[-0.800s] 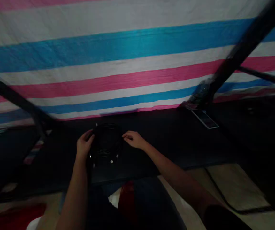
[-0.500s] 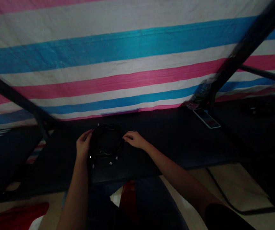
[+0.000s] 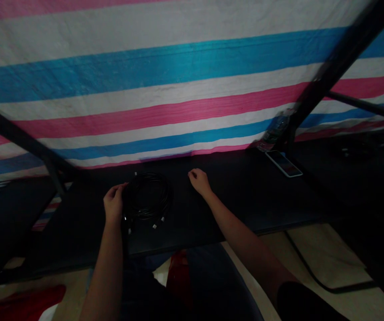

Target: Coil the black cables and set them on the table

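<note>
A coil of black cable (image 3: 148, 196) lies flat on the dark table (image 3: 235, 200), with small metal-tipped connectors (image 3: 154, 225) sticking out at its near edge. My left hand (image 3: 114, 203) sits against the coil's left side, its fingers curled onto the loops. To the right of the coil, my right hand (image 3: 199, 182) rests on the tabletop, loosely curled, touching nothing but the table. A clear gap separates it from the cable.
A smartphone (image 3: 283, 163) lies at the table's far right, below a plastic bottle (image 3: 274, 130). A pink, white and blue striped tarpaulin (image 3: 178, 89) hangs behind, crossed by black metal bars (image 3: 340, 62). A dark cord (image 3: 312, 272) runs across the floor.
My right hand has moved away from the coil, to the right and farther back on the table. My left hand stays at the coil, and the coil has not visibly moved.
</note>
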The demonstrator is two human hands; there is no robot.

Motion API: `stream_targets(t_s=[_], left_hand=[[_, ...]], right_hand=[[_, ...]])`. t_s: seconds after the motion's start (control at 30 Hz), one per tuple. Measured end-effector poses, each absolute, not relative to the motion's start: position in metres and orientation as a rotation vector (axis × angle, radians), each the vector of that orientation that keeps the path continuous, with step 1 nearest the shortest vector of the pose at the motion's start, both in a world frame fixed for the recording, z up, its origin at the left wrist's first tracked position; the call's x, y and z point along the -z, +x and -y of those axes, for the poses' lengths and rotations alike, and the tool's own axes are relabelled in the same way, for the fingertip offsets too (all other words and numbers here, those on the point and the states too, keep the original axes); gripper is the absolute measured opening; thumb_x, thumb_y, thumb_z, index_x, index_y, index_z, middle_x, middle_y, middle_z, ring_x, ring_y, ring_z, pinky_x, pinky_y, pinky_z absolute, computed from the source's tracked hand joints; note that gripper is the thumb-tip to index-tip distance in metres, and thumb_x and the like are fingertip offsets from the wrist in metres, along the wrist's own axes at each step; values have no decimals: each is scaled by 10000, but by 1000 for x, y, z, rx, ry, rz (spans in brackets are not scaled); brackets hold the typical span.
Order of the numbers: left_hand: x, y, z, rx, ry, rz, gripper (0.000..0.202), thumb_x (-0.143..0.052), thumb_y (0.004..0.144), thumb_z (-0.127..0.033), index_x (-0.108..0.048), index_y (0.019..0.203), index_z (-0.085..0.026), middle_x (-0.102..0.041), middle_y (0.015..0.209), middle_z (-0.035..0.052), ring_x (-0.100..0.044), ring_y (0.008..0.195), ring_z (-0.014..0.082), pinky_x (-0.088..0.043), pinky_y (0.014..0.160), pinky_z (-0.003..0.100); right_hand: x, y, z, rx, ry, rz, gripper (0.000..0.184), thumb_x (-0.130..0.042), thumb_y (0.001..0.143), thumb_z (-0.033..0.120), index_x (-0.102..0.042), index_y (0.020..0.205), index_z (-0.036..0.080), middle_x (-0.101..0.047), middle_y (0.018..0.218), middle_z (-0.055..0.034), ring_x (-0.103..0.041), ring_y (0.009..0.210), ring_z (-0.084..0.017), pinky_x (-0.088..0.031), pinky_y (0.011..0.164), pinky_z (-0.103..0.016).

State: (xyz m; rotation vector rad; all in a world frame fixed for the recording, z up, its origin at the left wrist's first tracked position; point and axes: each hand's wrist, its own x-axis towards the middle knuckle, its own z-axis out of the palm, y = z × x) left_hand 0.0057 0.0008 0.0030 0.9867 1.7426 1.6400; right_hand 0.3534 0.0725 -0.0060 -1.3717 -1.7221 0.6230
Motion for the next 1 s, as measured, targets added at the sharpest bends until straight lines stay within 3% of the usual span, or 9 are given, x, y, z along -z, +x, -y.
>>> stream_targets(t_s=[0.7,0.87,1.0], left_hand=[[-4,10,-2,-1556,1101,-1830,288,-629,832,-379,-740,990,-165,-776,1073,114,-719,1061,291,-538,1006,473],[-9,17,-3,-1427,1222,-1918,356,-752,761,-348,-743,1073,-178,-758,1150,126,-673,1176,325,-457,1101,501],[-9,18,-3,-1359,1257,-1933,381,-788,735,-354,-744,1066,-171,-759,1135,142,-675,1168,347,-473,1079,521]], right_hand=[[5,357,-73,-650,-1377,1816,186,-582,930,175,-709,795,185,-664,816,-40,-590,770,-182,-433,744,-298],[5,358,-72,-649,-1379,1819,184,-585,929,181,-697,784,193,-658,807,-30,-585,756,-176,-430,730,-291],[5,360,-71,-643,-1380,1823,189,-580,930,184,-700,784,195,-659,803,-28,-585,760,-176,-432,731,-292]])
